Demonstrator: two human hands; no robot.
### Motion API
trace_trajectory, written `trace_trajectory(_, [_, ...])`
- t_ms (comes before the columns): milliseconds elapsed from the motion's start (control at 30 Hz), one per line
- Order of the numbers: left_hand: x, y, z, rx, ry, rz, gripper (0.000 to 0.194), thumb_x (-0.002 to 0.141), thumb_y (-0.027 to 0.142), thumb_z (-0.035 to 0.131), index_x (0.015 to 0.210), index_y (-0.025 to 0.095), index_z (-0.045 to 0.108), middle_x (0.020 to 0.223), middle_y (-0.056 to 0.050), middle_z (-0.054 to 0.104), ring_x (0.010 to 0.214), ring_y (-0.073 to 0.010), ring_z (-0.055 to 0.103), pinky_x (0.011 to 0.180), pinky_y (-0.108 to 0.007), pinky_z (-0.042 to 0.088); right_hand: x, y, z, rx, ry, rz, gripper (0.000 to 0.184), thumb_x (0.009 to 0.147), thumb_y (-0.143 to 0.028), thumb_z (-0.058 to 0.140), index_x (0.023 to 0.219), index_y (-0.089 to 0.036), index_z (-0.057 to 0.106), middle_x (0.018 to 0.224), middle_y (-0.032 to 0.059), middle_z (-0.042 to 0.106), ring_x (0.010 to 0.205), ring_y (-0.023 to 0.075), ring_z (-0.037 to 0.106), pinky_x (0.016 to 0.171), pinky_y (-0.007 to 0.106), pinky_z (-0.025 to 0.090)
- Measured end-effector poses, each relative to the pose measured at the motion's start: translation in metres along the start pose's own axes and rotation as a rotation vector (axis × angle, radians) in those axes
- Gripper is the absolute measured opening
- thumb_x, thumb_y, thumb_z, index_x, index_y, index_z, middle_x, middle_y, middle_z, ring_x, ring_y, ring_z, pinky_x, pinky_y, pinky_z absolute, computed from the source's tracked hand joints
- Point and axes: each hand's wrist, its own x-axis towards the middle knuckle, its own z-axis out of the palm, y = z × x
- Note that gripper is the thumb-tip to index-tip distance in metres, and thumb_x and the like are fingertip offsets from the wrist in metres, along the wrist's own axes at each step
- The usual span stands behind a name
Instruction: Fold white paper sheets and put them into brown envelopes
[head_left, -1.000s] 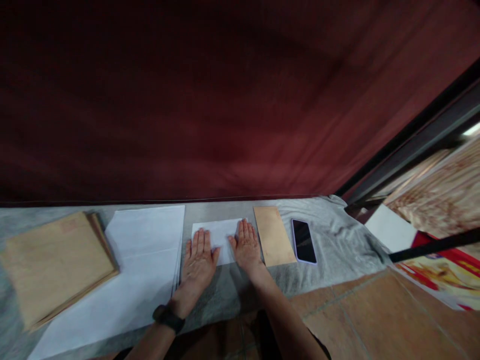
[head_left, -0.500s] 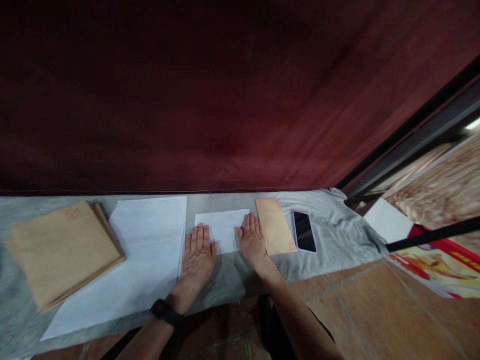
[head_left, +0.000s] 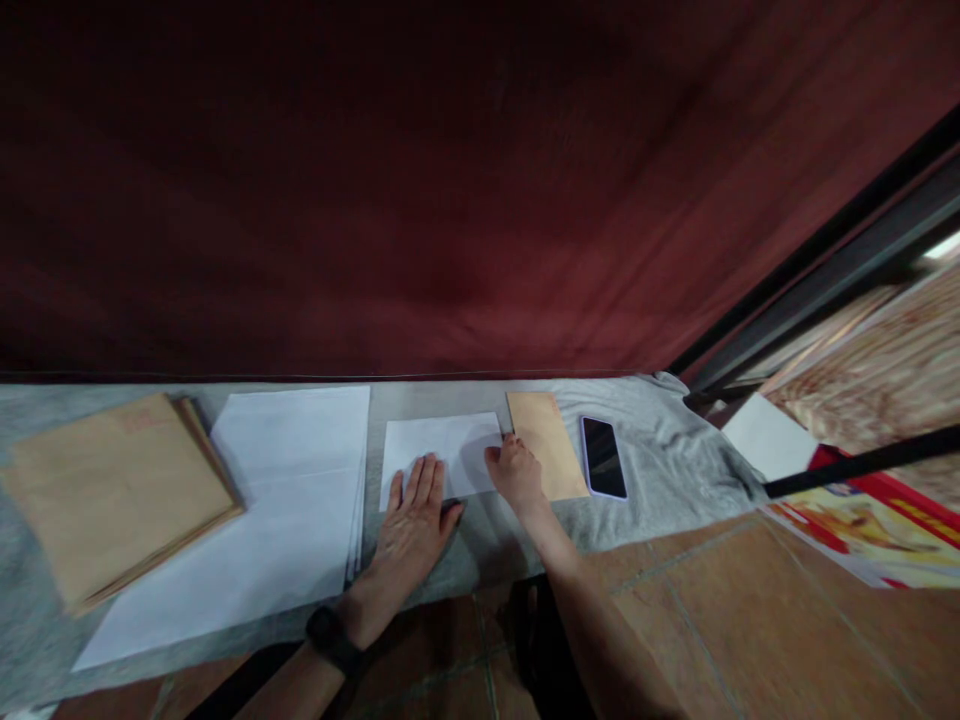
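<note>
A small folded white sheet (head_left: 439,445) lies on the grey cloth (head_left: 660,470) in front of me. My left hand (head_left: 416,520) rests flat on its near edge, fingers stretched out. My right hand (head_left: 516,470) sits at the sheet's right edge with fingers curled, pinching that edge beside a narrow brown envelope (head_left: 547,445). What lies inside the curled fingers is hard to see. A black watch is on my left wrist.
A stack of white paper (head_left: 285,500) lies left of the small sheet, and a pile of large brown envelopes (head_left: 112,490) further left. A black phone (head_left: 602,457) lies right of the narrow envelope. A dark red curtain hangs behind; tiled floor shows below.
Both hands lay flat on the small sheet before. Now the left hand has slid nearer and to the right, and the right hand has curled its fingers at the sheet's right edge.
</note>
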Motion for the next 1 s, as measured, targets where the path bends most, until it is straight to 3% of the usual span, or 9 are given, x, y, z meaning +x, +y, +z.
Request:
trace_trajectory(200, [0.012, 0.010, -0.019, -0.004, 0.063, -0.008, 0.061, 0.097, 0.039, 0.041, 0.149, 0.006, 0.042, 0.154, -0.020, 0.046, 0.139, -0.0334, 0.047, 0.113, -0.051, 0.038, 0.024, 0.005, -0.029, 0.454, -0.195, -0.003, 0.016, 0.083, -0.024, 0.061, 0.097, -0.019, 0.066, 0.069, -0.0024, 0.063, 0.064, 0.0146, 0.061, 0.058, 0.023, 0.044])
trace_trajectory(400, [0.030, 0.022, -0.049, -0.198, 0.160, -0.136, 0.046, 0.097, 0.028, 0.041, 0.137, 0.012, 0.056, 0.135, -0.017, 0.064, 0.115, -0.0303, 0.064, 0.096, -0.043, 0.050, 0.007, -0.022, -0.066, 1.112, -0.293, -0.209, 0.034, 0.080, -0.050, 0.070, 0.097, -0.020, 0.067, 0.070, -0.0035, 0.061, 0.059, 0.0112, 0.053, 0.055, 0.022, 0.043])
trace_trajectory(500, [0.037, 0.020, -0.055, -0.583, 0.190, -0.309, 0.033, 0.095, 0.032, 0.044, 0.101, 0.016, 0.072, 0.100, -0.013, 0.076, 0.086, -0.0241, 0.071, 0.077, -0.034, 0.054, -0.002, -0.033, -0.075, 1.128, -0.273, -0.277, 0.039, 0.089, -0.054, 0.060, 0.107, -0.020, 0.069, 0.087, 0.0025, 0.070, 0.077, 0.0154, 0.062, 0.068, 0.026, 0.051])
trace_trajectory(567, [0.041, 0.017, -0.056, -0.911, 0.212, -0.484, 0.031, 0.092, 0.040, 0.052, 0.075, 0.019, 0.068, 0.071, -0.006, 0.072, 0.065, -0.0193, 0.067, 0.066, -0.030, 0.053, 0.000, -0.032, -0.070, 1.060, -0.191, -0.247, 0.042, 0.094, -0.053, 0.052, 0.116, -0.020, 0.068, 0.106, 0.0065, 0.071, 0.096, 0.0187, 0.065, 0.081, 0.030, 0.054])
trace_trajectory(633, [0.043, 0.016, -0.055, -1.286, 0.279, -0.676, 0.031, 0.084, 0.044, 0.065, 0.065, 0.021, 0.062, 0.057, 0.000, 0.064, 0.057, -0.0167, 0.064, 0.065, -0.029, 0.055, 0.005, -0.024, -0.056, 0.968, -0.079, -0.118, 0.043, 0.093, -0.048, 0.053, 0.123, -0.020, 0.065, 0.121, 0.0090, 0.068, 0.110, 0.0212, 0.062, 0.092, 0.034, 0.053])
trace_trajectory(700, [0.044, 0.015, -0.052, -1.650, 0.355, -0.846, 0.030, 0.074, 0.039, 0.077, 0.062, 0.020, 0.058, 0.057, 0.004, 0.062, 0.059, -0.0152, 0.065, 0.073, -0.034, 0.060, 0.008, -0.013, -0.038, 0.923, -0.140, 0.075, 0.049, 0.091, -0.045, 0.058, 0.133, -0.018, 0.060, 0.125, 0.0106, 0.067, 0.112, 0.0222, 0.063, 0.094, 0.036, 0.053])
trace_trajectory(800, [0.042, 0.018, -0.048, -1.960, 0.347, -1.019, 0.027, 0.073, 0.023, 0.079, 0.061, 0.018, 0.056, 0.062, 0.005, 0.065, 0.064, -0.0126, 0.067, 0.086, -0.043, 0.061, 0.006, 0.000, -0.015, 0.952, -0.325, 0.136, 0.048, 0.092, -0.048, 0.055, 0.128, -0.016, 0.062, 0.112, 0.0112, 0.072, 0.094, 0.0226, 0.069, 0.071, 0.035, 0.060])
trace_trajectory(900, [0.038, 0.022, -0.045, -2.050, 0.256, -1.152, 0.020, 0.082, 0.010, 0.068, 0.065, 0.017, 0.059, 0.071, 0.002, 0.071, 0.071, -0.0122, 0.070, 0.090, -0.041, 0.061, 0.003, 0.007, -0.006, 0.989, -0.393, 0.122, 0.042, 0.090, -0.045, 0.057, 0.120, -0.016, 0.064, 0.102, 0.0081, 0.073, 0.086, 0.0203, 0.069, 0.060, 0.027, 0.058])
trace_trajectory(1000, [0.031, 0.027, -0.043, -2.078, 0.041, -1.195, 0.015, 0.088, 0.011, 0.060, 0.076, 0.016, 0.066, 0.083, -0.006, 0.076, 0.081, -0.0154, 0.074, 0.088, -0.036, 0.061, 0.008, 0.014, -0.004, 0.854, -0.323, 0.040, 0.032, 0.083, -0.030, 0.059, 0.112, -0.016, 0.066, 0.084, 0.0021, 0.070, 0.075, 0.0165, 0.066, 0.058, 0.022, 0.052])
